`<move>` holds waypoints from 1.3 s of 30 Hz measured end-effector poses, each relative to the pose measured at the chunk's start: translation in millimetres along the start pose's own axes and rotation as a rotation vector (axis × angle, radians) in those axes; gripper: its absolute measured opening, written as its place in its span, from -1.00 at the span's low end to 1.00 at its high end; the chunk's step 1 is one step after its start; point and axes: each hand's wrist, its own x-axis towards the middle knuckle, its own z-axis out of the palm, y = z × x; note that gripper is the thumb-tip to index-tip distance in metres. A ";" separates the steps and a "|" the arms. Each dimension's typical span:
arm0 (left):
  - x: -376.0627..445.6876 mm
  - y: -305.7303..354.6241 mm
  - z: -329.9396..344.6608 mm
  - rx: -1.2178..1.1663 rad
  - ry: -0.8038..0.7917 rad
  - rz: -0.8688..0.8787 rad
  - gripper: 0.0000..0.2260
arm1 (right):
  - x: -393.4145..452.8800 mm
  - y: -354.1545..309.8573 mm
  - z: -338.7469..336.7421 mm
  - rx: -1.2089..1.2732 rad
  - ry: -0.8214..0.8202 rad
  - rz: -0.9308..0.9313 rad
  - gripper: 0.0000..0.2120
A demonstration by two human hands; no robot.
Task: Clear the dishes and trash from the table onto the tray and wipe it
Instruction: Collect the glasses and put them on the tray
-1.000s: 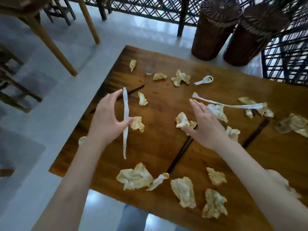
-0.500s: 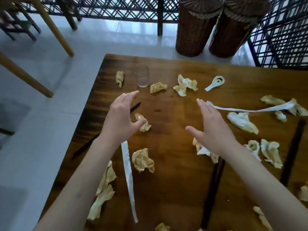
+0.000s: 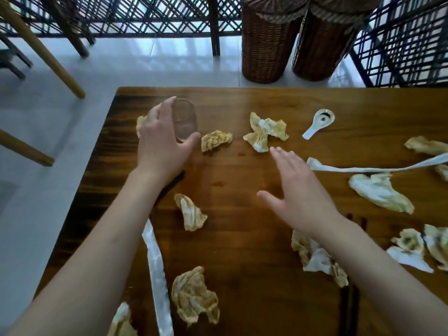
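The glass (image 3: 184, 123) stood near the table's (image 3: 242, 238) far left corner, at about 11 o'clock from the table's middle. The left hand (image 3: 163, 141) curved around it, fingers on its left side and thumb at its base on the right; whether the hand truly clasped it or only cupped it could not be told, as the glass was blurred.

At 3 o'clock from the glass, just beside the thumb, lay a stained napkin (image 3: 215, 140). Further along at 3 o'clock lay a larger wad (image 3: 265, 133), and beyond that a white spoon (image 3: 320, 124), bowl pointing to 1 o'clock.

The right hand (image 3: 298, 197) hovered flat over the table's middle, fingers straight and spread, holding nothing, its fingertips pointing to 11 o'clock near the wad.

A white wrapper (image 3: 378, 167) stretched from 3 o'clock of the right hand to the right edge. A second strip (image 3: 156, 267) ran from under the left forearm toward 6 o'clock. A dark chopstick (image 3: 173, 181) showed beneath the left wrist. More crumpled napkins lay at 5 and 6 o'clock from the glass and along the right side.

At 12 o'clock past the table stood two wicker baskets (image 3: 266, 44).
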 end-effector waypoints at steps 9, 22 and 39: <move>20.1 2.4 16.1 -0.006 0.028 -0.027 -0.44 | -4.7 6.9 -1.7 0.005 -0.005 0.024 -0.17; -36.4 29.0 -35.1 -0.109 0.018 0.037 -0.46 | -47.5 4.2 -27.7 0.047 0.037 0.061 -0.19; -201.1 211.1 -108.9 -0.184 -0.120 0.144 -0.45 | -248.4 105.7 -165.2 -0.004 0.110 0.196 -0.18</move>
